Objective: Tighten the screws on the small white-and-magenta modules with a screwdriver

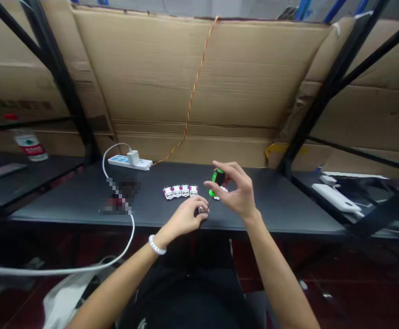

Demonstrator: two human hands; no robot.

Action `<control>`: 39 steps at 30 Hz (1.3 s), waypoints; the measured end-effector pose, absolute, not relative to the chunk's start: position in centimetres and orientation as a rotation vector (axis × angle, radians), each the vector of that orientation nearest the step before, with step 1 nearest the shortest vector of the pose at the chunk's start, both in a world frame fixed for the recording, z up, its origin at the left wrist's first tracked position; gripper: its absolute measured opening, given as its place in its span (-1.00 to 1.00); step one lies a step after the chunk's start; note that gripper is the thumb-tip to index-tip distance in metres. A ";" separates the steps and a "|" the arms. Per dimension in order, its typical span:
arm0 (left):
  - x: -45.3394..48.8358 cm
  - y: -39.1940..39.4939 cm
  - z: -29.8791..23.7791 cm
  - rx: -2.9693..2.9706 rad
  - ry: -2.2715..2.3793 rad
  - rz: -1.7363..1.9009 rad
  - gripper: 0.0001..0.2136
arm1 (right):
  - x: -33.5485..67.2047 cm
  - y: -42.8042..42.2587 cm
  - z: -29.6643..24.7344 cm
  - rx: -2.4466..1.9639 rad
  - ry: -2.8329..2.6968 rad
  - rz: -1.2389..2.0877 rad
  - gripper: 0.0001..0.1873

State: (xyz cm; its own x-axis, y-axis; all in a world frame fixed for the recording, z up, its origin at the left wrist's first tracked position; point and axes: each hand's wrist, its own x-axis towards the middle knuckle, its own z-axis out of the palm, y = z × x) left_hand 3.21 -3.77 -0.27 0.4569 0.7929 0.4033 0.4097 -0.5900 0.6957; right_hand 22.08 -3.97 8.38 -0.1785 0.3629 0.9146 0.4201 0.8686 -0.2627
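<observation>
Between the thumb and fingers of my right hand [237, 189] is a green-and-black screwdriver [216, 179], its shaft slanting down to the left. The tip meets a small part [201, 210] that my left hand [188, 214] pinches low over the table's front edge. Fingers cover most of that part, so its kind is unclear. A row of several small white-and-purple parts [180, 191] lies just beyond my left hand. Behind the screwdriver and my right hand, another white-and-purple piece [224, 189] is partly hidden.
A white power strip [130, 161] with a plugged-in adapter sits at the back left of the black table [271, 201]. Its white cable [130, 237] drops over the front edge. Black metal posts [65, 87] frame both sides, with cardboard [192, 82] behind.
</observation>
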 end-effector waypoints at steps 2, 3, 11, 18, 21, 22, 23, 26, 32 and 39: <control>3.2 -3.7 -0.4 2.196 1.013 0.992 -0.89 | 22.2 -3.7 8.3 -0.612 -1.752 -0.178 -0.64; 3.2 -3.7 -0.5 2.195 1.010 0.990 -0.89 | 22.3 -3.7 8.3 -0.624 -1.759 -0.191 -0.65; 3.3 -3.6 -0.5 2.201 1.000 0.991 -0.88 | 22.7 -3.8 8.9 -0.650 -1.846 0.134 -0.69; 3.1 -3.6 -0.7 2.178 1.067 0.999 -0.74 | 22.9 -4.0 9.0 -0.611 -1.935 0.295 -0.49; 3.1 -3.6 -0.5 2.186 1.034 0.990 -0.80 | 22.9 -4.0 9.1 -0.666 -1.892 0.206 -0.58; 3.1 -3.6 -0.4 2.186 1.020 0.992 -0.83 | 22.9 -4.1 9.2 -0.700 -1.870 0.102 -0.64; 3.1 -3.6 -0.3 2.184 1.007 0.997 -0.86 | 22.8 -4.1 9.2 -0.723 -1.850 0.003 -0.67; 3.1 -3.6 -0.3 2.170 0.974 1.018 -0.88 | 22.7 -4.2 9.2 -0.709 -1.883 -0.042 -0.63; 3.2 -3.5 -0.5 2.178 0.979 1.007 -0.90 | 22.6 -4.1 8.8 -0.662 -1.852 0.117 -0.66; 3.2 -3.4 -0.6 2.179 0.975 1.023 -0.88 | 23.1 -4.1 8.7 -0.629 -1.934 0.263 -0.48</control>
